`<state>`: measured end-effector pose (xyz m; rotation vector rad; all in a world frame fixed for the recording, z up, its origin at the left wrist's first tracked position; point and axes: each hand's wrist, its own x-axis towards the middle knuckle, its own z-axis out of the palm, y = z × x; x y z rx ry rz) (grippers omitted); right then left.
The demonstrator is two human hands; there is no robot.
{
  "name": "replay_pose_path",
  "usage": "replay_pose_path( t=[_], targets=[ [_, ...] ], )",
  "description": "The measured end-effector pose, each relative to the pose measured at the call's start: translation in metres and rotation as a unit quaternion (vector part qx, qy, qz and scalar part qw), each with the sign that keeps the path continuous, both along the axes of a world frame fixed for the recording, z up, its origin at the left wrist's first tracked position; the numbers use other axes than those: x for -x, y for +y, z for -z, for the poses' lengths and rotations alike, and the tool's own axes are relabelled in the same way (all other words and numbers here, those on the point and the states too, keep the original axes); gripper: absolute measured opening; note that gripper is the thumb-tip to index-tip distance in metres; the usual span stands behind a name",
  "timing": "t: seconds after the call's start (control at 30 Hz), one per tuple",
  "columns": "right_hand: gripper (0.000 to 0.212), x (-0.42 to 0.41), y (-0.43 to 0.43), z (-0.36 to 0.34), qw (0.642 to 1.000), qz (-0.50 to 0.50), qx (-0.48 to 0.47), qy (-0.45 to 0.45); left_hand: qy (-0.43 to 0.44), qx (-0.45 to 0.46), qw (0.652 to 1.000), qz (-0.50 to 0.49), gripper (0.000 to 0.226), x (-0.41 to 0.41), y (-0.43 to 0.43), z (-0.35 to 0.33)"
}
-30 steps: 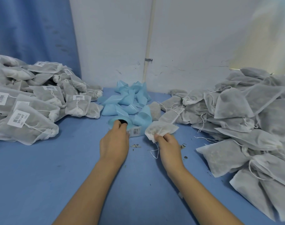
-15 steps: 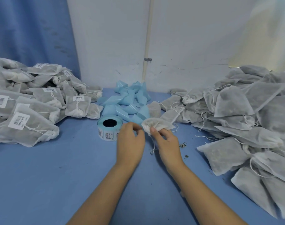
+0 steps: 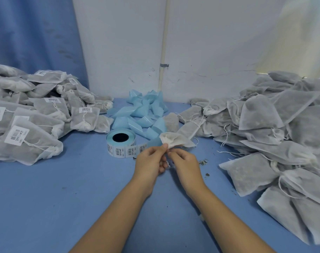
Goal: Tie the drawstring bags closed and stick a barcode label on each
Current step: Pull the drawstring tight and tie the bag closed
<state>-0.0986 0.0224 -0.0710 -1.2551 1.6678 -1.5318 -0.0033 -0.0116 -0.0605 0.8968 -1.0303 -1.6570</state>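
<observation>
Blue covers the table point(image 3: 64, 207) you are working at, and on it you have two heaps of grey mesh bags, one roll and one bag in hand. Your left hand point(image 3: 150, 161) pinches the gathered mouth of a single small drawstring bag point(image 3: 175, 140) between thumb and forefinger, holding it just above the table near the middle. Your right hand point(image 3: 184, 161) sits close against the left, fingers curled in at the same mouth. Whether it grips fabric or cord, I cannot tell. A short loop of white cord shows between your two hands.

Just left of the bag stands one label roll point(image 3: 119, 150), lying flat with its dark core up. Four barcode labels face you along its side, and its loose end runs toward your left hand. Behind it lies one tangle of pale blue backing strip point(image 3: 142, 114).

On your left, the labelled pile point(image 3: 46, 110) shows at least six barcode labels. On your right, the larger unlabelled pile point(image 3: 274, 134) shows loose cords. A few dark crumbs point(image 3: 203, 162) lie beside your right hand. One pipe point(image 3: 163, 42) runs up the white wall.
</observation>
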Motion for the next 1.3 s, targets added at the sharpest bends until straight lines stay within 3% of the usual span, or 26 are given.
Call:
replay_pose_path(
  t=[0.17, 0.3, 0.53, 0.7, 0.9, 1.07, 1.2, 1.3],
  targets=[
    [0.025, -0.001, 0.004, -0.002, 0.996, -0.038, 0.026, -0.075, 0.048, 0.031, 0.998, 0.008, 0.012, -0.001, 0.002, 0.003],
    [0.018, -0.002, 0.008, -0.005, 0.984, -0.038, 0.075, -0.158, 0.074, 0.046, 0.993, 0.075, 0.025, -0.005, 0.002, 0.003],
    [0.016, -0.003, 0.009, -0.009, 0.970, -0.019, 0.079, -0.230, 0.000, 0.105, 0.992, 0.075, 0.039, -0.004, 0.003, 0.004],
    [0.014, -0.002, 0.010, -0.010, 0.973, -0.023, 0.089, -0.212, -0.027, 0.140, 0.987, 0.072, 0.032, -0.002, 0.003, 0.008],
    [0.021, -0.002, 0.011, -0.009, 0.979, -0.030, 0.091, -0.181, -0.064, 0.154, 0.984, 0.059, 0.041, -0.001, 0.004, 0.008],
    [0.022, 0.003, 0.008, -0.006, 0.968, 0.011, 0.078, -0.239, -0.144, 0.151, 0.973, 0.099, 0.047, 0.000, 0.004, 0.002],
    [0.025, 0.003, 0.007, -0.005, 0.961, 0.007, 0.078, -0.266, -0.154, 0.121, 0.973, 0.122, 0.040, -0.003, 0.000, -0.002],
    [0.016, 0.004, 0.006, -0.008, 0.945, -0.016, 0.095, -0.313, -0.184, 0.137, 0.970, 0.085, 0.020, 0.000, 0.003, 0.002]
  ],
)
